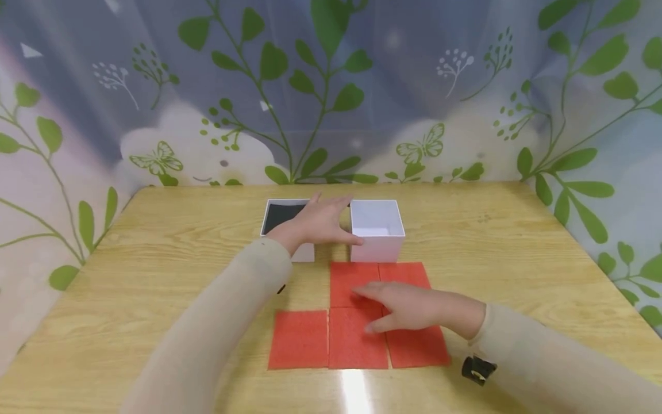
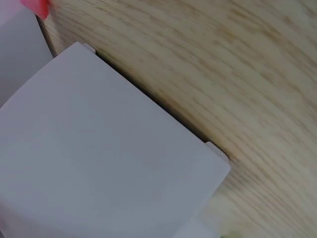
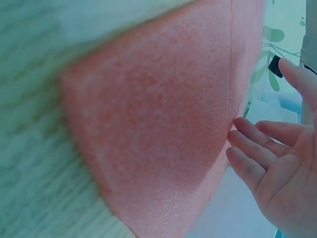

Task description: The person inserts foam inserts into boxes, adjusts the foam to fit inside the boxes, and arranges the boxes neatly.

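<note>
My left hand [image 1: 320, 221] reaches over the gap between two boxes, its fingers extended and apart. The thumb tip overlaps the near left corner of the right white box [image 1: 377, 250]; whether it touches cannot be told. Partly behind this hand is the left white box [image 1: 303, 255], with black material [image 1: 281, 215] inside. A white box side [image 2: 109, 144] fills much of the left wrist view. Over the red squares [image 1: 300, 339], my right hand [image 1: 408, 307] lies palm down with fingers loosely extended and nothing held. The right wrist view shows red sheet [image 3: 153, 114] close up beside the right hand's fingers.
Several red squares lie edge to edge in two rows on the wooden table [image 1: 170, 276], in front of the boxes. A patterned curtain [image 1: 331, 115] hangs behind the table's far edge. A small black device [image 1: 478, 369] is at the right sleeve.
</note>
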`<act>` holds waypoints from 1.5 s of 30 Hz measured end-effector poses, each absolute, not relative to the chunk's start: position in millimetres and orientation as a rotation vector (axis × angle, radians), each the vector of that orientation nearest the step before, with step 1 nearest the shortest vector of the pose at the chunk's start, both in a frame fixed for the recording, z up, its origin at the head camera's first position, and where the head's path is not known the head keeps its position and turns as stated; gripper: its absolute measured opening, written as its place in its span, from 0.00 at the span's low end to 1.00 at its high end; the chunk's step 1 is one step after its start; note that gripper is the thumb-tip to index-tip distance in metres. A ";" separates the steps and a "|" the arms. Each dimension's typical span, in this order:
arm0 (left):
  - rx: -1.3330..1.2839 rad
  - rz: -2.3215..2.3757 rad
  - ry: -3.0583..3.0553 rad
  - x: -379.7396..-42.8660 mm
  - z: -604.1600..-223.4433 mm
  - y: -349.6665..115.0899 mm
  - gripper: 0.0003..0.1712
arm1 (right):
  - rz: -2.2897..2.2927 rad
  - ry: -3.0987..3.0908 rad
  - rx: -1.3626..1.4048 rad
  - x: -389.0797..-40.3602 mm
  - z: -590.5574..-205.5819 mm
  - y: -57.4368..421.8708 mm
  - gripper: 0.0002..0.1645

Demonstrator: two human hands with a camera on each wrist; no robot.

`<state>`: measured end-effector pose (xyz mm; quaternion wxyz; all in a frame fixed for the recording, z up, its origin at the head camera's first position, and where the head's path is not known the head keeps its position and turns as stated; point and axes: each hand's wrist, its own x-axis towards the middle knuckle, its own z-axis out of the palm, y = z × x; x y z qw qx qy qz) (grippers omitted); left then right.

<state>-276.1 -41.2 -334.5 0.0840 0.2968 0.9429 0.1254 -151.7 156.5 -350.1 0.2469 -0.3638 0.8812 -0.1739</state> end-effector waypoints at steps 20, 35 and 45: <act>0.878 0.410 2.820 -279.8 -338.0 -44.0 0.61 | -0.395 2.611 -0.896 -148.2 -345.8 174.0 0.42; 0.893 0.449 2.799 -279.4 -333.5 -43.3 0.62 | -0.334 2.780 -0.885 -172.0 -352.3 217.8 0.32; 0.886 0.464 2.795 -279.3 -335.0 -44.7 0.61 | -0.222 2.768 -0.903 -172.7 -356.0 221.7 0.38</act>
